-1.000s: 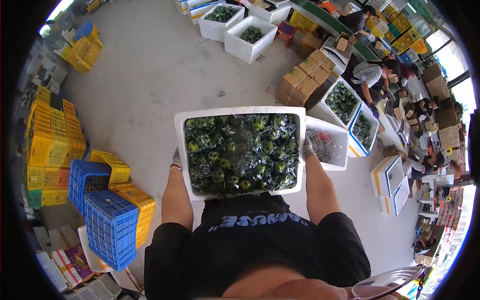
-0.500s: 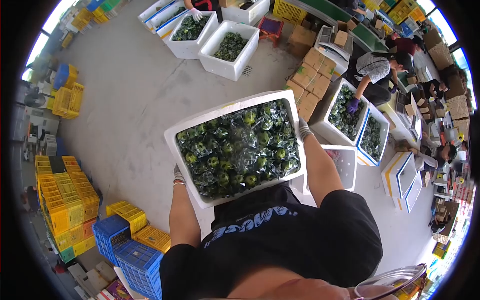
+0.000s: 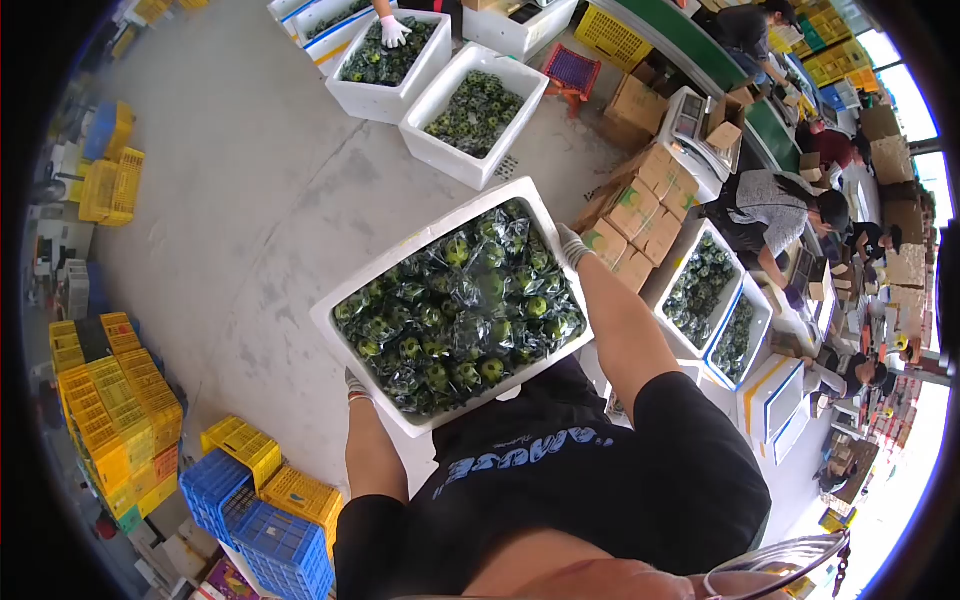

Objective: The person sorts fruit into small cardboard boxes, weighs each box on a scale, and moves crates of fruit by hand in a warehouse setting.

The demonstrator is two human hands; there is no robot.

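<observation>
A white foam box (image 3: 421, 246) is held in front of my body, slanted in the view. It is filled with round green fruits (image 3: 457, 252), each in clear plastic wrap. My left hand (image 3: 357, 385), in a pale knit glove, grips the box's left side, its fingers mostly hidden by the wall. On the opposite side my right hand (image 3: 572, 246), gloved the same way, holds the box near its upper right corner. Both hands are closed on the box, and it hangs above the grey floor.
Ahead stand foam boxes of fruit (image 3: 474, 110), one with another person's white-gloved hand (image 3: 395, 32) in it. Cartons (image 3: 640, 215) are stacked to the right, beside more foam boxes (image 3: 700, 285) and a bending co-worker (image 3: 775, 210). Blue crates (image 3: 280, 545) and yellow crates (image 3: 120, 400) stand left.
My view has turned, and the box has swung counterclockwise in it, still in both hands. The co-worker's purple-gloved hand on the right has left the fruit box.
</observation>
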